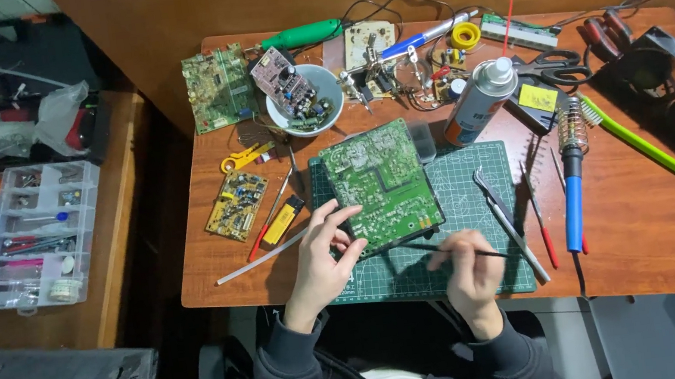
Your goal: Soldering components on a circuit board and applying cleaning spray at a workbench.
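Note:
A large green circuit board lies tilted on the green cutting mat. My left hand grips the board's lower left corner with thumb and fingers. My right hand sits just below the board's lower right edge, closed around a thin dark tool whose tip points left toward the board. Both sleeves are dark.
A spray can, blue-handled soldering iron, tweezers, scissors and a white bowl of parts crowd the wooden table. Smaller boards lie left. A clear parts organizer sits on a side table.

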